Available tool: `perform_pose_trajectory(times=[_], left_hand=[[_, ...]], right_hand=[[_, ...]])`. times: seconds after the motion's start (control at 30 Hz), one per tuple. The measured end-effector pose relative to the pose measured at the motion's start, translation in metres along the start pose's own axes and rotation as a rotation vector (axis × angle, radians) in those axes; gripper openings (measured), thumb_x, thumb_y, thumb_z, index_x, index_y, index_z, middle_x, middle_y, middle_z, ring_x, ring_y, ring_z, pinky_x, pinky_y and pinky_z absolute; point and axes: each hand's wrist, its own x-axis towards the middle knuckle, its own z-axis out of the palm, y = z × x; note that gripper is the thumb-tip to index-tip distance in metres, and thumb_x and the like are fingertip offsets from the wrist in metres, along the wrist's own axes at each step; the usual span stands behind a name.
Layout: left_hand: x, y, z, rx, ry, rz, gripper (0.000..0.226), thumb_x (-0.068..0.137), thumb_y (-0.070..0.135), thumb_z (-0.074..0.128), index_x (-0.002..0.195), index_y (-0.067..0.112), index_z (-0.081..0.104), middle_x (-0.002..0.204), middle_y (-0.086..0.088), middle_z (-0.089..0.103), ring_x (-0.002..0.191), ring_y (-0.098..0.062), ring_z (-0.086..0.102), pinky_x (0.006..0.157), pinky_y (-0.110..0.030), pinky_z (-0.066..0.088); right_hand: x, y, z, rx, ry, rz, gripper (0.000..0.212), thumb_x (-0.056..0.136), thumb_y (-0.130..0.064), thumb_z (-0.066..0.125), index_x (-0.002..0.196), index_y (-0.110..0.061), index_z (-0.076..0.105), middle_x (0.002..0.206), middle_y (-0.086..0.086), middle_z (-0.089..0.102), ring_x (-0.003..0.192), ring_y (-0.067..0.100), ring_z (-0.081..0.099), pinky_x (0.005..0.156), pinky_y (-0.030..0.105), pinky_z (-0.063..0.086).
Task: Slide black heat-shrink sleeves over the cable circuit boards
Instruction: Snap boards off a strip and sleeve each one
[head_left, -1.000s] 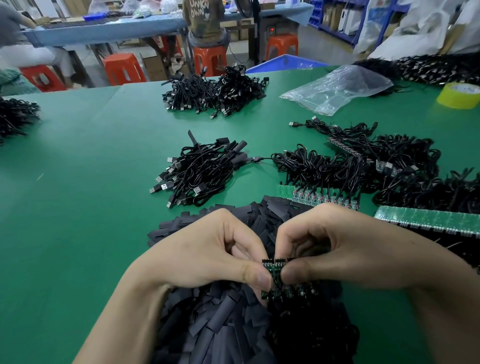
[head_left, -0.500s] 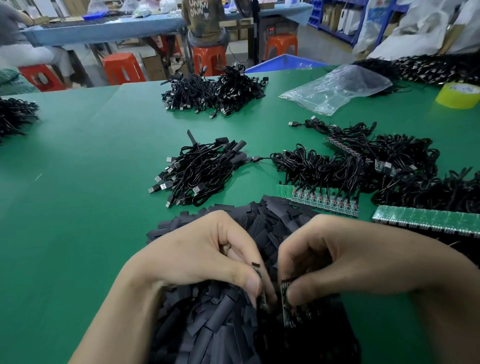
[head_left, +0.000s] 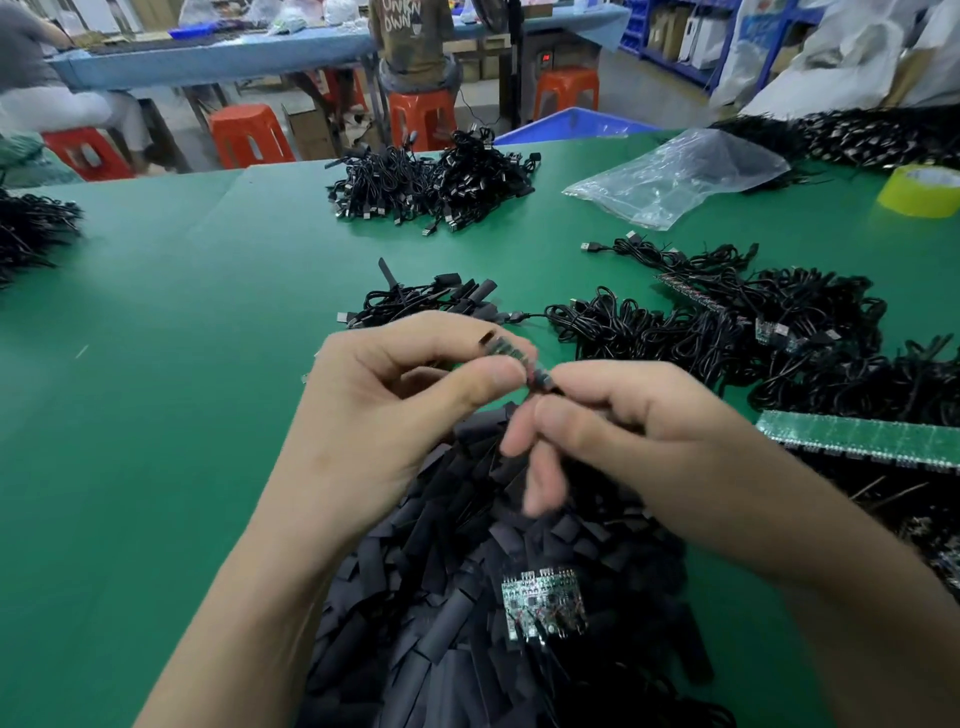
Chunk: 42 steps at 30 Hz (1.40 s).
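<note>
Circuit board (head_left: 511, 356) being pinched between two hands above the sleeve pile (head_left: 457, 571), head view

Left hand (head_left: 395, 410) is pinching the circuit board between thumb and forefinger, other fingers curled; right hand (head_left: 628, 436) is closing its fingertips on the black piece (head_left: 542, 382) at the board's lower-right end, too blurred to tell sleeve from cable; the board's long axis is running from upper left down to the right, bridging both hands; a shirt (head_left: 410, 31) at the back is showing "UNKN OWN".

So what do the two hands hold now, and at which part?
A small circuit board, somewhat blurred. The left hand pinches it near its middle; the right hand pinches its right end.
</note>
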Motion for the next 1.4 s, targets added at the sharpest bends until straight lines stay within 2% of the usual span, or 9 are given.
perform_pose_trajectory(times=[0.17,0.27,0.4,0.77,0.87,1.03,1.13,1.23,1.4], left_hand=[[0.002,-0.038,0.002,0.632,-0.077,-0.198,0.020,0.089,0.039,0.073,0.108,0.034,0.078,0.099,0.019,0.077,0.089,0.003,0.069,0.085,-0.023,0.056],[-0.003,-0.056,0.019,0.917,-0.185,-0.289,0.025,0.091,0.050,0.067,0.109,0.037,0.077,0.105,0.015,0.076,0.099,-0.007,0.069,0.091,-0.032,0.054],[-0.010,-0.068,0.037,1.111,-0.170,-0.356,0.034,0.085,0.063,0.066,0.107,0.037,0.070,0.101,0.010,0.072,0.100,-0.020,0.067,0.082,-0.035,0.055],[-0.015,-0.064,0.046,1.243,-0.181,-0.285,0.042,0.076,0.069,0.070,0.095,0.031,0.066,0.094,0.009,0.065,0.095,-0.019,0.063,0.067,-0.029,0.041],[-0.015,-0.063,0.046,1.235,-0.221,-0.340,0.034,0.080,0.061,0.072,0.096,0.033,0.067,0.097,0.009,0.070,0.098,-0.020,0.066,0.073,-0.031,0.048],[-0.011,-0.051,0.033,1.223,-0.222,-0.344,0.026,0.078,0.058,0.075,0.088,0.036,0.068,0.094,0.009,0.071,0.095,-0.020,0.067,0.076,-0.030,0.052],[-0.006,-0.037,0.015,1.144,-0.231,-0.340,0.026,0.077,0.056,0.078,0.078,0.032,0.066,0.081,0.014,0.069,0.085,-0.012,0.066,0.075,-0.029,0.053],[-0.003,-0.020,0.002,0.933,-0.210,-0.198,0.020,0.078,0.046,0.081,0.076,0.030,0.069,0.069,0.019,0.067,0.068,0.001,0.062,0.069,-0.027,0.054],[-0.004,-0.005,0.008,0.744,-0.150,0.151,0.010,0.079,0.029,0.074,0.076,0.023,0.067,0.076,0.011,0.070,0.073,-0.008,0.067,0.066,-0.035,0.054]], right_hand=[[-0.001,0.010,-0.015,0.030,0.167,0.028,0.036,0.102,-0.036,0.043,0.080,-0.021,0.067,0.055,-0.007,0.046,0.056,0.013,0.051,0.060,0.031,0.054],[-0.002,0.011,-0.017,-0.068,0.226,0.100,0.043,0.099,-0.050,0.041,0.078,-0.022,0.066,0.052,-0.009,0.041,0.051,0.011,0.043,0.055,0.031,0.044],[-0.003,0.013,-0.016,-0.232,0.248,0.152,0.048,0.094,-0.065,0.039,0.087,-0.030,0.070,0.053,-0.006,0.032,0.048,0.011,0.034,0.054,0.034,0.031],[-0.003,0.016,-0.019,-0.289,0.240,0.154,0.035,0.100,-0.056,0.048,0.092,-0.030,0.069,0.053,-0.012,0.042,0.049,0.004,0.037,0.055,0.029,0.030],[-0.004,0.014,-0.019,-0.308,0.227,0.171,0.035,0.098,-0.055,0.049,0.089,-0.027,0.069,0.054,-0.010,0.042,0.047,0.004,0.037,0.050,0.020,0.029],[-0.004,0.014,-0.022,-0.349,0.222,0.194,0.042,0.095,-0.049,0.057,0.078,-0.011,0.057,0.059,-0.006,0.037,0.052,0.007,0.035,0.056,0.032,0.029],[-0.004,0.015,-0.023,-0.353,0.199,0.225,0.038,0.091,-0.050,0.062,0.078,-0.014,0.060,0.058,-0.008,0.036,0.051,0.007,0.033,0.052,0.026,0.027],[-0.003,0.019,-0.019,-0.364,0.174,0.245,0.050,0.090,-0.059,0.058,0.080,-0.010,0.060,0.057,-0.008,0.037,0.049,0.006,0.033,0.048,0.023,0.028],[0.001,0.021,-0.006,-0.149,0.161,0.238,0.049,0.093,-0.065,0.054,0.084,-0.021,0.073,0.052,-0.010,0.031,0.047,0.010,0.028,0.052,0.032,0.022]])
